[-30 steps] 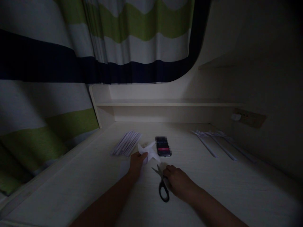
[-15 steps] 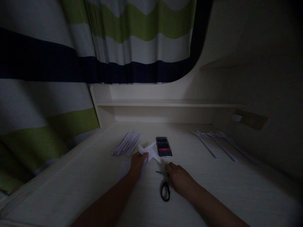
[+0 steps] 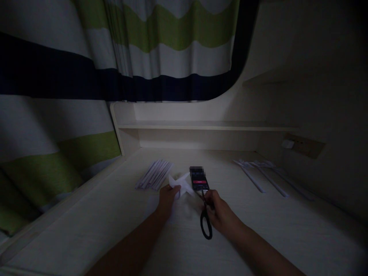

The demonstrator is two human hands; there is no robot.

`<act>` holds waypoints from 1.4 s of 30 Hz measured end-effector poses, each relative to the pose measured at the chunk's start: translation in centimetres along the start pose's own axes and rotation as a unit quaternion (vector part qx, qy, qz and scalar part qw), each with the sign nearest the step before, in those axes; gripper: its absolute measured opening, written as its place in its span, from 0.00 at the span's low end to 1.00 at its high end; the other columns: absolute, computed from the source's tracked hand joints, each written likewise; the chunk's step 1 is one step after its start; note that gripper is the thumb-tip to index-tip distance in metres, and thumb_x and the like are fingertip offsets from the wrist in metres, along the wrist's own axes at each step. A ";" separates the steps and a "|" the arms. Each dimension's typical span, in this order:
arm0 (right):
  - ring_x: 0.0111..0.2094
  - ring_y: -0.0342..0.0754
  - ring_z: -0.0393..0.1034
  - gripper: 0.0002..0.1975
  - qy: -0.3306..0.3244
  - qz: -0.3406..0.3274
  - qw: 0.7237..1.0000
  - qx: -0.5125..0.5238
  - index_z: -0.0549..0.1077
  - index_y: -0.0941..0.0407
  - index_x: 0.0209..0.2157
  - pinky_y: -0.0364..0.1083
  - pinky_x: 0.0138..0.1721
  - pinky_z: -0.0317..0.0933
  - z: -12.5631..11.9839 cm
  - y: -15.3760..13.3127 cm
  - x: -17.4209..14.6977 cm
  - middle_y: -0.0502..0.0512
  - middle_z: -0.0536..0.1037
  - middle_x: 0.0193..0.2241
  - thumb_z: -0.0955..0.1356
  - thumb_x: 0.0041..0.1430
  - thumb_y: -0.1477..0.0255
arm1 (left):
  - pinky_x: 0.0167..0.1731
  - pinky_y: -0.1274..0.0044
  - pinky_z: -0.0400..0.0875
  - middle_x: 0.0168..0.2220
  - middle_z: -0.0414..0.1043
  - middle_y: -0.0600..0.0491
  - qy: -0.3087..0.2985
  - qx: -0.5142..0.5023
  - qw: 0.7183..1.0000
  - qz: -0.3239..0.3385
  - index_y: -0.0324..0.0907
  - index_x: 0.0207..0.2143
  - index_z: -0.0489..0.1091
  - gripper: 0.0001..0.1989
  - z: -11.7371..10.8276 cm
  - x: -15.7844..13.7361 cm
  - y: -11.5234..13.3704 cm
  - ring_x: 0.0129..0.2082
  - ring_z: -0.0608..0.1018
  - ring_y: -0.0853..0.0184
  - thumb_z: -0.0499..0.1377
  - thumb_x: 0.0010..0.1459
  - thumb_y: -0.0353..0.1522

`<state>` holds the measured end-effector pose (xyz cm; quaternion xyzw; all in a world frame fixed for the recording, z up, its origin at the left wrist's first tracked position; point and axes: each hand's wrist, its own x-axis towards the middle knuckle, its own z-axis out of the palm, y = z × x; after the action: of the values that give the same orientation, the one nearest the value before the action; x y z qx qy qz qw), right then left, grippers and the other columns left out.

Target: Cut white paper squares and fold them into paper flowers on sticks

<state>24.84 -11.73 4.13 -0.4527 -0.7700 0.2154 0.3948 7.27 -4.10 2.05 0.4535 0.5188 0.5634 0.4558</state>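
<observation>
My left hand (image 3: 167, 198) pinches a white paper pinwheel (image 3: 182, 184) with pointed blades, held just above the desk. In my right hand (image 3: 220, 211) is a pair of black-handled scissors (image 3: 206, 224); the fingers grip one handle loop while the other loop hangs free toward me. The blades are parted and point away from me, close to the pinwheel's right tip and the phone's near edge. A dark phone (image 3: 199, 178) with a lit screen lies just beyond the scissors. Under my left wrist, a pale sheet of paper (image 3: 151, 203) is partly hidden.
A bundle of rolled white paper sticks (image 3: 153, 174) lies left of the pinwheel. Several paper sticks with folded ends (image 3: 253, 178) rest on the right. Behind the desk (image 3: 178, 245) run a low shelf (image 3: 201, 125) and a striped curtain (image 3: 178, 50). A socket (image 3: 306, 145) is on the right wall.
My right hand has lifted the scissors and turned them, so the blades now point forward toward the phone instead of left. My left hand and the pinwheel have stayed nearly in place.
</observation>
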 end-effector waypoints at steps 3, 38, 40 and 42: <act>0.22 0.42 0.60 0.06 0.066 0.050 0.996 0.037 0.55 0.54 0.33 0.41 0.23 0.55 0.3 0.0 0.2 0.47 0.64 0.22 0.59 0.53 0.69 | 0.21 0.79 0.60 0.19 0.69 0.53 -0.007 0.009 1.000 0.002 0.35 0.19 0.70 0.09 0.1 0.0 -0.1 0.20 0.69 0.69 0.60 0.35 0.34; 0.22 0.43 0.63 0.09 0.077 0.002 0.996 0.046 0.67 0.58 0.25 0.42 0.24 0.58 0.7 1.3 0.4 0.50 0.69 0.20 0.62 0.53 0.68 | 0.18 0.81 0.56 0.16 0.66 0.54 -0.133 0.111 0.983 0.055 0.34 0.18 0.71 0.11 1.5 -1.8 -1.3 0.17 0.66 0.71 0.57 0.39 0.35; 0.22 0.42 0.63 0.08 0.071 -0.018 0.997 0.019 0.67 0.58 0.25 0.42 0.24 0.58 0.4 1.1 0.3 0.51 0.68 0.20 0.61 0.54 0.69 | 0.18 0.81 0.57 0.17 0.67 0.54 -0.147 0.116 0.980 0.069 0.34 0.20 0.71 0.10 1.4 -1.8 -1.5 0.18 0.67 0.70 0.57 0.40 0.34; 0.23 0.42 0.63 0.08 0.046 -0.055 0.997 -0.012 0.67 0.57 0.26 0.42 0.25 0.58 0.2 0.8 0.2 0.52 0.68 0.22 0.60 0.55 0.71 | 0.19 0.81 0.57 0.17 0.67 0.54 -0.162 0.117 0.976 0.084 0.35 0.20 0.71 0.10 1.4 -1.8 -1.6 0.19 0.68 0.70 0.56 0.42 0.34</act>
<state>25.11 -11.13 3.54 -0.4236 -0.7773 0.1636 0.4354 9.01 -5.58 0.41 0.6309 0.4607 0.4541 0.4283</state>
